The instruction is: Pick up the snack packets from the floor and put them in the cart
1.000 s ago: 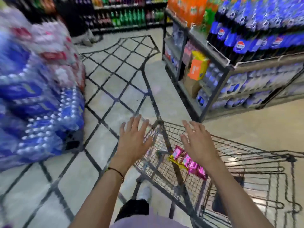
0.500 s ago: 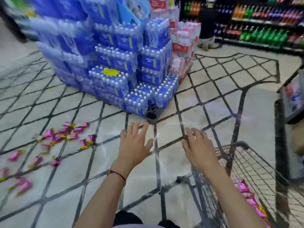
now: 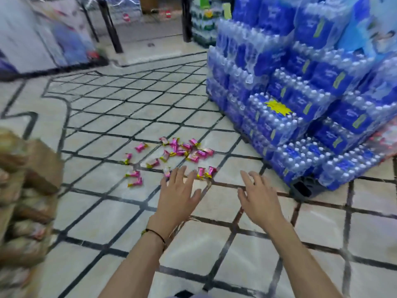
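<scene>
with our left hand (image 3: 179, 197) and right hand (image 3: 261, 197) spread and empty, we judge the snack packets (image 3: 182, 150) light, crinkly, slippery, best pinched by their twisted ends.

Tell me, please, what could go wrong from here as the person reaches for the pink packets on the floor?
1. The snack packets lie scattered over several tiles, so the stray pair out to the left could be missed.
2. The left hand and right hand are both open and empty; an overfull scoop of small wrappers may spill.
3. The water bottle packs are stacked close on the right, and an elbow might bump them.
</scene>
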A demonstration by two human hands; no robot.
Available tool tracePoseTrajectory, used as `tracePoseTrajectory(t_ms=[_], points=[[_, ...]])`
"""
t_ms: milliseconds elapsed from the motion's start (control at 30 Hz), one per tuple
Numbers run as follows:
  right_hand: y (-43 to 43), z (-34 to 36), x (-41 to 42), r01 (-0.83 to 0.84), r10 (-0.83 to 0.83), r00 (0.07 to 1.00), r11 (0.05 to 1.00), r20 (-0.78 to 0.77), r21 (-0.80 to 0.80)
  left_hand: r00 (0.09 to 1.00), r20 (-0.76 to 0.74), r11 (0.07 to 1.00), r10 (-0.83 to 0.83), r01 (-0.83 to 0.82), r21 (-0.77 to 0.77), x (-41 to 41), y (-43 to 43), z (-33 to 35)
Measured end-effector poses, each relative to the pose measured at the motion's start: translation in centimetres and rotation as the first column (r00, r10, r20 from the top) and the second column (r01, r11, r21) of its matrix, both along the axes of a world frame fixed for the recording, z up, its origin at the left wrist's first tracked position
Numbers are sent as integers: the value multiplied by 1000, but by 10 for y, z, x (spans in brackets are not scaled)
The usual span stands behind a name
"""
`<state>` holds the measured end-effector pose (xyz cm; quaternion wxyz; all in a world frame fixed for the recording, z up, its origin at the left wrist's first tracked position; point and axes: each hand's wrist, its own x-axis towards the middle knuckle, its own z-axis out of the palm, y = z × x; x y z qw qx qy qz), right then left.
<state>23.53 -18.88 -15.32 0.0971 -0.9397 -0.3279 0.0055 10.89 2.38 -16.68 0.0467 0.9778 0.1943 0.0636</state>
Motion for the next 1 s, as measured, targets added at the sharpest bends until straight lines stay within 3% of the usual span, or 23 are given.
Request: tracePoseTrajectory(t_ms=[167, 333, 1000], points=[[126, -6, -10, -144, 143, 989, 989, -37, -18, 984, -28, 985, 174, -173, 16, -36, 109, 6], [208, -13, 6, -224, 220, 971, 974, -92, -31, 963, -17, 961, 269, -270, -67, -44, 180, -5], [523, -109, 198, -514, 461, 830, 851, -314, -106, 819, -267, 823, 508, -553, -132, 94, 444, -68]])
